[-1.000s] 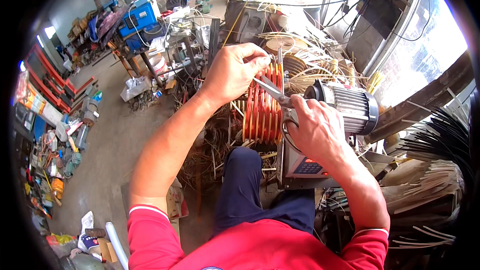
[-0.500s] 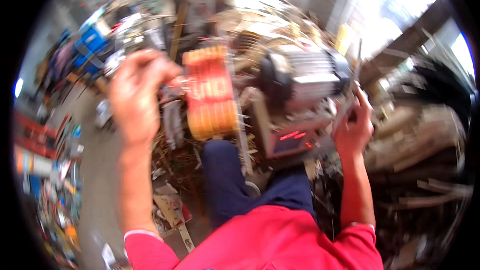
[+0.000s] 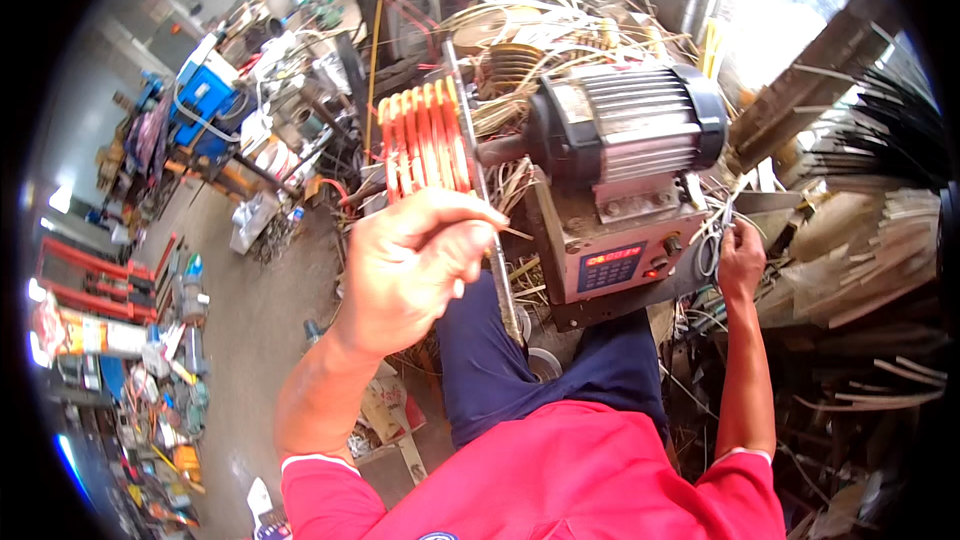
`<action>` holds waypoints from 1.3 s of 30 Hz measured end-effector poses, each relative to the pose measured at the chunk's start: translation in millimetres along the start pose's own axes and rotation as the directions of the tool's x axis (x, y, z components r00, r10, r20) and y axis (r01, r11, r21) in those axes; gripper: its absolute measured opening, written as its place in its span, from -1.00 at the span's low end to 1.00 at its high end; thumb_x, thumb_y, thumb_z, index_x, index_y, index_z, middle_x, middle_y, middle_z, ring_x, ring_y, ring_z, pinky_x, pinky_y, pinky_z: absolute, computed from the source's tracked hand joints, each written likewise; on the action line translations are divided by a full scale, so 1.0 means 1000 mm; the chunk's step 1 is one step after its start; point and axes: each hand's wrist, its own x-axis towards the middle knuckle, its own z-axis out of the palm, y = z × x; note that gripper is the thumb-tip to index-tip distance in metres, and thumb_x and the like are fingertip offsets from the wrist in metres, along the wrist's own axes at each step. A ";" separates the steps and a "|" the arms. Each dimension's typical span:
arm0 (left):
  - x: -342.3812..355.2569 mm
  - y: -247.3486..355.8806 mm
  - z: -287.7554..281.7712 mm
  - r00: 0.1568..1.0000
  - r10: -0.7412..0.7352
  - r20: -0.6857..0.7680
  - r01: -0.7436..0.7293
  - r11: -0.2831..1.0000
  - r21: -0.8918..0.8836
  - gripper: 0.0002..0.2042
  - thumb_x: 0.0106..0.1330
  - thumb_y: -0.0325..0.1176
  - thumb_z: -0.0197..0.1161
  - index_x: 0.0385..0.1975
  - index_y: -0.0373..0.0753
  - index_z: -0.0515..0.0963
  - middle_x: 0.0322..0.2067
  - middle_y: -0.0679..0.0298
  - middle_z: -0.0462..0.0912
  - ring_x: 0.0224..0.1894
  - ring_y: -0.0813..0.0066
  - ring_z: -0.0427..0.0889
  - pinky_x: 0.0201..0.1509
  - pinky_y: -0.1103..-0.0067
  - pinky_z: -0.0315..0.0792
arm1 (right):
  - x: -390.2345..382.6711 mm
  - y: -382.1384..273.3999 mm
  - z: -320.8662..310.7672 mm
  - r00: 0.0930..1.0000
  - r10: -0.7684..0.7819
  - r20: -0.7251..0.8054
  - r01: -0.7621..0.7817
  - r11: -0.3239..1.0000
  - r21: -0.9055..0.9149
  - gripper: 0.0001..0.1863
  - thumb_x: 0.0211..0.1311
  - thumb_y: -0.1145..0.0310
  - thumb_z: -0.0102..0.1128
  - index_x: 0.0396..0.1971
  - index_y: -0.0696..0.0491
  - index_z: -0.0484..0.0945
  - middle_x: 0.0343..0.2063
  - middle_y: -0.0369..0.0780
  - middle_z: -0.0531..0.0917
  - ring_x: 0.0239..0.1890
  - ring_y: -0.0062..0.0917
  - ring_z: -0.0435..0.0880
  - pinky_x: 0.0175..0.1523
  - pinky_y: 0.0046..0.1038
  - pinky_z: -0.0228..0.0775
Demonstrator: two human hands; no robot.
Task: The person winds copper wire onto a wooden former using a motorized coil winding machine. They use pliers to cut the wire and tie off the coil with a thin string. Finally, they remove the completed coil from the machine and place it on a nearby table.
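Note:
My left hand (image 3: pixel 415 265) is raised before the winding machine, fingertips pinched on a thin wire end (image 3: pixel 514 232). Just beyond it is a spool (image 3: pixel 424 135) wound with red-orange copper wire, its lower part hidden by the hand. The spool sits on the shaft of a finned electric motor (image 3: pixel 630 125), mounted on a metal box (image 3: pixel 570 235) with a blue keypad (image 3: pixel 612 268) and red display. At the box's right, my right hand (image 3: pixel 740 258) is closed on the scissors (image 3: pixel 710 250).
Pale strips (image 3: pixel 515 15) pile behind the machine. Dark and pale strips (image 3: pixel 870 250) fill the right. Blue equipment (image 3: pixel 205 100) sits back left; red metal frames (image 3: pixel 95 285) and scattered parts (image 3: pixel 175 390) line the floor (image 3: pixel 240 360). My knees are below the machine.
My right hand took the scissors away from the spool to the machine's right side. My left hand moved from the spool's top down and toward me. The view shifted, so more of the machine shows.

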 end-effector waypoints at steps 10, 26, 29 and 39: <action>-0.009 -0.016 0.038 0.855 0.447 0.264 -0.519 0.736 0.435 -0.84 0.23 -0.59 0.37 -0.20 -0.36 0.61 -0.50 0.15 0.55 -0.51 0.28 0.59 -0.46 0.47 0.43 | -0.045 -0.284 -0.086 0.717 -0.682 0.145 0.181 0.383 0.906 -0.76 0.17 0.64 0.38 -0.16 0.23 0.58 -0.34 -0.15 0.65 -0.38 -0.54 0.63 -0.29 -0.55 0.51; -0.040 -0.044 -0.023 0.800 0.599 -0.026 -0.438 0.614 0.657 -0.88 0.34 -0.52 0.31 -0.22 -0.34 0.52 -0.47 0.10 0.63 -0.54 0.18 0.64 -0.45 0.44 0.50 | -0.067 -0.328 -0.078 0.487 -0.858 -0.161 0.606 0.199 0.770 -0.66 0.00 0.73 0.37 -0.24 0.16 0.45 -0.33 -0.07 0.70 -0.41 -0.32 0.73 -0.36 -0.41 0.59; -0.044 -0.047 -0.030 0.946 0.263 -0.191 -0.173 0.905 0.388 -0.90 0.44 -0.50 0.21 -0.15 -0.35 0.49 -0.48 0.25 0.62 -0.56 0.59 0.58 -0.48 0.63 0.43 | -0.078 -0.336 -0.061 0.435 -0.884 -0.172 0.660 0.183 0.729 -0.72 -0.10 0.71 0.43 -0.41 0.18 0.50 -0.31 -0.11 0.70 -0.41 -0.35 0.71 -0.37 -0.40 0.58; 0.009 -0.047 -0.057 0.792 0.611 0.018 -0.375 0.461 0.804 -0.83 0.32 -0.54 0.25 -0.12 -0.33 0.64 -0.19 0.08 0.69 -0.12 0.19 0.66 -0.02 0.41 0.51 | -0.021 -0.352 -0.002 0.595 -0.768 -0.239 0.700 0.348 0.624 -0.77 -0.03 0.71 0.36 -0.48 0.16 0.45 -0.38 -0.11 0.69 -0.43 -0.29 0.70 -0.35 -0.40 0.56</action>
